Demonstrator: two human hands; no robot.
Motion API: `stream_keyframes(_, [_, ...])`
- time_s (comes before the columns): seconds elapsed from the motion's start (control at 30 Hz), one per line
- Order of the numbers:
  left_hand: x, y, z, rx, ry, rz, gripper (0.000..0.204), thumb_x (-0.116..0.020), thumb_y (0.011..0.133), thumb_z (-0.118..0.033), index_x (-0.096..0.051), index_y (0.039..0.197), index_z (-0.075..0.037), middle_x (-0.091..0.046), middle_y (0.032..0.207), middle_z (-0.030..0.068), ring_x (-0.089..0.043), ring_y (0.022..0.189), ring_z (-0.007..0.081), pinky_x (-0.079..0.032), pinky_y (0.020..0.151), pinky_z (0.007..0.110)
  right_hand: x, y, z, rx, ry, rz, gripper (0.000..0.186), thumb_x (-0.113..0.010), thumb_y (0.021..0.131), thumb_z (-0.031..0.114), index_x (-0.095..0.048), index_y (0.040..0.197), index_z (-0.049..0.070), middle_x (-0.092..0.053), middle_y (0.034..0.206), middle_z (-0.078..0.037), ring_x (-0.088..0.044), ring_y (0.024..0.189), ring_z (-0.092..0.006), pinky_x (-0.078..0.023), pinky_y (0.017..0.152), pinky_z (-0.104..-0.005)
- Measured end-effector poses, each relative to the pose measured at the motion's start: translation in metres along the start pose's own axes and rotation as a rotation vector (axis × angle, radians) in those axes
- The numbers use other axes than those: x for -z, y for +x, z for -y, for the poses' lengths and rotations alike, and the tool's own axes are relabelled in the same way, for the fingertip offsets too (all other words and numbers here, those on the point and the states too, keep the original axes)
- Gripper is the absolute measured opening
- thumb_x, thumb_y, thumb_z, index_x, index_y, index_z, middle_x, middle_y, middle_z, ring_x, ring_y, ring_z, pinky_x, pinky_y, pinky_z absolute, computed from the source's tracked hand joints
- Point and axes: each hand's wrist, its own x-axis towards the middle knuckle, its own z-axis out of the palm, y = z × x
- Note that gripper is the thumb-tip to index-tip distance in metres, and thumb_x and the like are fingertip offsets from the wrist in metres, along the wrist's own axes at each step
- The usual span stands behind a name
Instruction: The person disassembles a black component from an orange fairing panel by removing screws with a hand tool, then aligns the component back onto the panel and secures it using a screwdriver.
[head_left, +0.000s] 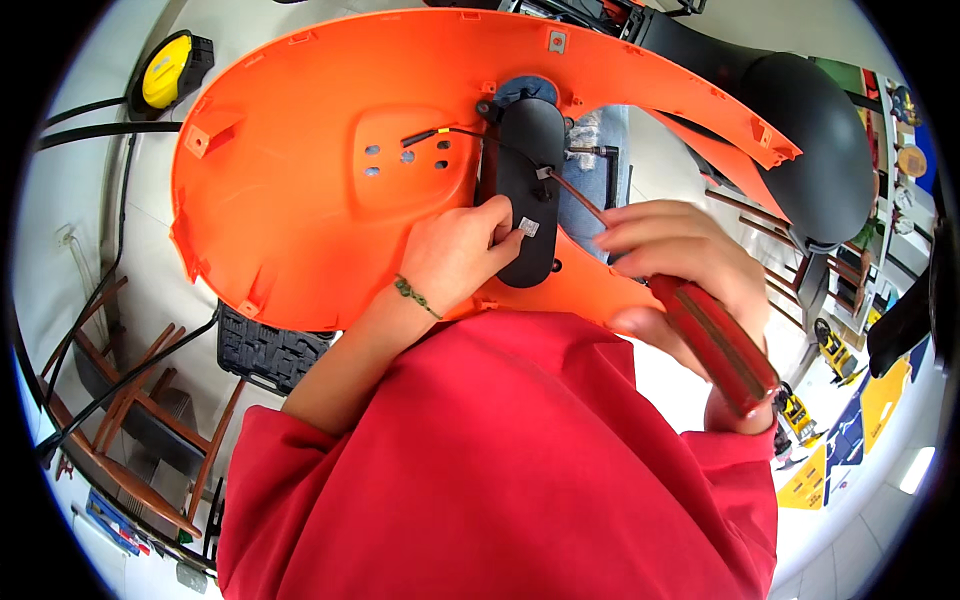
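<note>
A long black oval plate lies across the inside of a large orange plastic shell. My left hand, a green cord bracelet at its wrist, grips the plate's left edge, thumb and finger pressed together beside a small white label. My right hand is closed around a red-handled tool with a thin shaft. The shaft's tip meets a small metal piece near the plate's middle. A thin black cable with a yellow band runs from there over the shell.
Under the shell my jeans show, with a black-handled rod beside the plate. A black rounded seat stands at the far right. A black tool case and wooden chairs are at the left; thick cables hang there.
</note>
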Motion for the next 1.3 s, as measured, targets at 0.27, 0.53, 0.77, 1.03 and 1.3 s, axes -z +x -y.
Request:
stream_keyframes(0.27, [0.002, 0.0, -0.003, -0.004, -0.035, -0.01, 0.027, -0.07, 0.084, -0.024, -0.051, 0.074, -0.007, -0.05, 0.054, 0.0046, -0.05, 0.049, 0.0184, -0.038, 0.048, 0.034, 0.011, 0.004, -0.007, -0.049, 0.338, -0.242, 0.024, -0.077, 0.081, 0.016, -0.058, 0.081, 0.001, -0.059, 0.069, -0.009, -0.057, 0.061, -0.0205, -0.047, 0.061, -0.0315])
stream_keyframes(0.53, [0.017, -0.005, -0.014, 0.181, 0.033, -0.046, 0.031, -0.065, 0.09, -0.032, -0.056, 0.076, -0.006, -0.049, 0.053, 0.0062, -0.05, 0.048, 0.0189, -0.037, 0.047, 0.035, -0.046, -0.017, -0.102, -0.705, 0.2, 0.039, 0.039, -0.07, 0.087, 0.037, -0.065, 0.098, 0.0, -0.061, 0.071, -0.009, -0.056, 0.061, -0.0178, -0.044, 0.059, -0.0302])
stream_keyframes(0.77, [0.019, -0.006, -0.013, 0.218, 0.338, -0.08, 0.044, -0.056, 0.093, -0.048, -0.064, 0.081, -0.006, -0.06, 0.06, 0.0102, -0.063, 0.059, 0.0278, -0.045, 0.051, 0.039, -0.061, -0.007, -0.124, -0.859, 0.359, 0.329, 0.054, -0.072, 0.084, 0.048, -0.065, 0.095, -0.005, -0.058, 0.072, -0.006, -0.054, 0.069, -0.0137, -0.044, 0.064, -0.0297])
stream_keyframes(1.03, [0.018, -0.005, -0.017, 0.286, 0.285, 0.014, 0.048, -0.053, 0.093, -0.052, -0.066, 0.087, -0.007, -0.063, 0.065, 0.0103, -0.065, 0.064, 0.0293, -0.047, 0.055, 0.041, -0.066, -0.007, -0.141, -0.984, 0.65, 0.379, 0.059, -0.08, 0.077, 0.042, -0.063, 0.112, -0.002, -0.056, 0.08, -0.001, -0.052, 0.069, -0.0107, -0.043, 0.064, -0.0258])
stream_keyframes(1.3, [0.021, 0.003, -0.006, 0.326, 0.186, -0.01, 0.056, -0.048, 0.094, -0.055, -0.068, 0.105, -0.004, -0.062, 0.068, 0.0133, -0.064, 0.068, 0.0294, -0.047, 0.059, 0.039, -0.068, -0.006, -0.136, -0.871, 0.659, 0.315, 0.055, -0.081, 0.078, 0.03, -0.061, 0.119, 0.0, -0.06, 0.086, -0.002, -0.056, 0.081, -0.0096, -0.046, 0.072, -0.0258])
